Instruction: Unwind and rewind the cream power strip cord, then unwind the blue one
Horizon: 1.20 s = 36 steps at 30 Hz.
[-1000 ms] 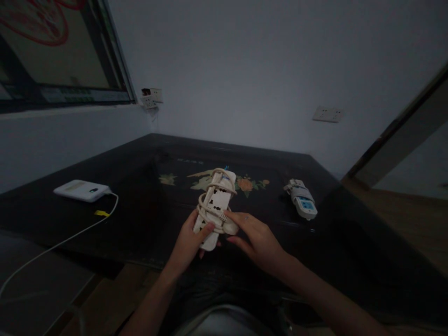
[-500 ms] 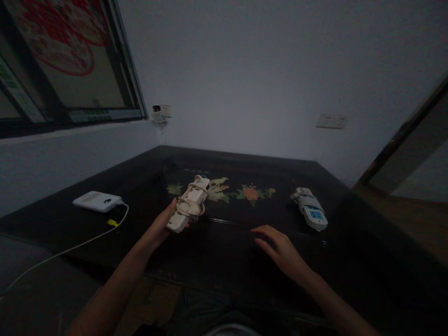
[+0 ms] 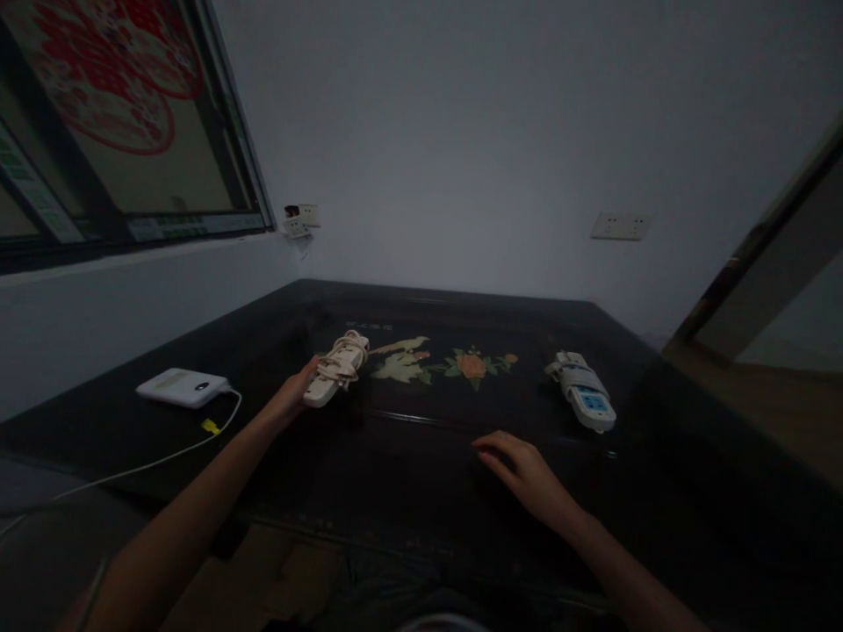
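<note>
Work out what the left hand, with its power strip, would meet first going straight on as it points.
Probably the wall: nothing seems to stand between it and the power strip in the left hand. Height is unclear, so the table might be touched first.

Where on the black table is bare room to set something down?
Bare table lies between the left hand and right hand, nearer than the flower picture; also between that picture and the wall. The left side is more crowded: white box, cord, yellow tag, held power strip.

A dimly lit white wall [image 3: 461,175] backs the black table [image 3: 408,465] along its far edge, a window [image 3: 154,180] above the left.
</note>
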{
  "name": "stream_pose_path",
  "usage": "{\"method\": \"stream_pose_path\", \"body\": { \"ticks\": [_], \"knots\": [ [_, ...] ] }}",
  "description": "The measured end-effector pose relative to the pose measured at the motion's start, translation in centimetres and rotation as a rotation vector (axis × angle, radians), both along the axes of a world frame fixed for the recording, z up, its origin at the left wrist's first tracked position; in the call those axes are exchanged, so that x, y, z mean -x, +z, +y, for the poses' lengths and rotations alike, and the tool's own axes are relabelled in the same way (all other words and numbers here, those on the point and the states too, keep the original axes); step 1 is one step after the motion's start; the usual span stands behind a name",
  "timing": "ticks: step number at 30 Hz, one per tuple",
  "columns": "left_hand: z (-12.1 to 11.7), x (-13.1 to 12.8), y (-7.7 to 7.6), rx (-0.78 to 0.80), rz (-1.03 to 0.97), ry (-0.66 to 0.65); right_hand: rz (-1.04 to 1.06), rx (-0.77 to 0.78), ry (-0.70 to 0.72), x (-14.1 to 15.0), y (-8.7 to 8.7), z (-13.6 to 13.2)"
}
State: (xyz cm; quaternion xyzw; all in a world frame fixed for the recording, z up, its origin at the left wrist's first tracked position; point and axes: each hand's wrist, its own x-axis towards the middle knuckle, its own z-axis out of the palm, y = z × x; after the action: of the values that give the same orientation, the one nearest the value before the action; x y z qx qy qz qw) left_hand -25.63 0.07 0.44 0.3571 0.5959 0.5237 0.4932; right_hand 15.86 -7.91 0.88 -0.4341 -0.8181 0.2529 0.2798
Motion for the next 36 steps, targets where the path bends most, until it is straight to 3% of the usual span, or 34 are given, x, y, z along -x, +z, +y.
{"method": "stream_pose_path", "body": {
  "ticks": [4, 11, 16, 20, 30, 33, 36],
  "knots": [
    [0.4, 0.9, -0.7, 0.011, 0.185, 0.043, -0.013, -0.009, -0.004, 0.0, -0.1, -0.1],
    [0.1, 1.2, 0.1, -0.026, 0.506, 0.048, -0.032, -0.012, -0.001, 0.0, -0.1, -0.1],
    [0.5, 2.6, -0.5, -0.088, 0.712, 0.112, -0.038, -0.03, 0.009, -0.1, -0.2, -0.1],
    [0.0, 3.6, -0.6, -0.103, 0.737, 0.147, -0.049, -0.036, 0.011, -0.1, -0.2, -0.2],
    [-1.0, 3.4, 0.4, -0.097, 0.67, 0.072, -0.062, -0.046, 0.027, -0.2, 0.0, -0.3],
    [-1.4, 3.3, 1.2, -0.186, 0.787, 0.207, -0.013, -0.053, 0.004, -0.6, 0.5, -0.4],
    [-2.6, 0.8, 3.1, -0.446, 0.85, 0.388, 0.085, -0.131, -0.082, -1.2, 2.0, 0.1]
  ]
}}
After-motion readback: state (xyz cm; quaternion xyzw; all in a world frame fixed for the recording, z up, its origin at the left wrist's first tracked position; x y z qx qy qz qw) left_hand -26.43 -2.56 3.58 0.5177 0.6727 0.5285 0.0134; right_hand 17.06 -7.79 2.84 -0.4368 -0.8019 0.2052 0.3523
